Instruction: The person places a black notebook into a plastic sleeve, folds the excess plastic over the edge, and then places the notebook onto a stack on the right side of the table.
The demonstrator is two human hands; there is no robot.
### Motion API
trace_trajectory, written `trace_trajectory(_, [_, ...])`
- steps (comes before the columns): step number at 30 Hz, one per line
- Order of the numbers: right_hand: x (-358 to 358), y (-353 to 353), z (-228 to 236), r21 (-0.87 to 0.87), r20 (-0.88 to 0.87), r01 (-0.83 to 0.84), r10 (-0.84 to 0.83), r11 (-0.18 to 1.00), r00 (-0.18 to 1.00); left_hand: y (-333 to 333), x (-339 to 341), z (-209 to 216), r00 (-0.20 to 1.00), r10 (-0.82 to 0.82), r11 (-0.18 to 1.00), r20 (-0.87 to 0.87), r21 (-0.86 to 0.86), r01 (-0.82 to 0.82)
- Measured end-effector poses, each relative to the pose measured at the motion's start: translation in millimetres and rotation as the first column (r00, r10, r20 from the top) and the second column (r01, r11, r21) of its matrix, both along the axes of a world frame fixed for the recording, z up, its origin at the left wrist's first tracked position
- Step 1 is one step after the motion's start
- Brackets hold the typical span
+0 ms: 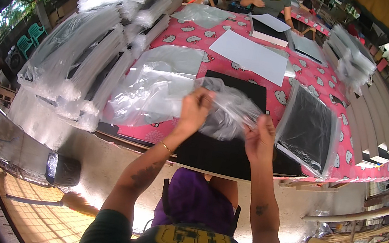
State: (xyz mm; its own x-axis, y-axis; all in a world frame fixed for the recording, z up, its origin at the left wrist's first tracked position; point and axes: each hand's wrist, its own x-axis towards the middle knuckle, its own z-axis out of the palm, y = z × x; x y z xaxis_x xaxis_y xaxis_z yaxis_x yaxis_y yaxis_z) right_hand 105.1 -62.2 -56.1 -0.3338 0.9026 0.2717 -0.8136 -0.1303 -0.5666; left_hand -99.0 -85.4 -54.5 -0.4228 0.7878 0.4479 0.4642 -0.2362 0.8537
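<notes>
Between my hands a clear plastic bag [229, 110] is bunched up above a black board [217, 155] at the table's near edge. My left hand [196, 109] is closed on the bag's left end. Its right end is pinched in my right hand [259, 134], slightly blurred. Left of my left hand lie more clear plastic bags [155, 83], flat and overlapping. To the right of my right hand, a black board in a clear bag [307, 131] rests at an angle. Farther back is a white sheet [249, 55].
A pink patterned cloth [187, 35] covers the table. Tall stacks of plastic-wrapped boards [77, 48] line the left side. Stacked pale-edged boards [365, 109] stand at the right. Across the table, a co-worker [271, 2] has a hand near a plastic-covered stack [308, 49].
</notes>
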Motion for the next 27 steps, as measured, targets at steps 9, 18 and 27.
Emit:
trace_trajectory(9, [42.6,-4.0,36.0,-0.182,0.124,-0.122,0.146,0.976,0.981,-60.1,-21.5,6.9,0.779,-0.014,0.999,-0.627,0.026,0.039])
trace_trajectory(18, [38.0,-27.4,125.0,0.700,0.420,-0.522,-0.872,0.487,-0.250,-41.0,1.0,105.0,0.619,-0.308,0.947,-0.722,-0.297,0.125])
trace_trajectory(27, [135.4,-0.7,51.5,0.612,0.716,-0.319,-0.336,0.723,0.612,-106.5,-34.7,93.2,0.744,-0.650,0.743,0.157,-0.074,0.665])
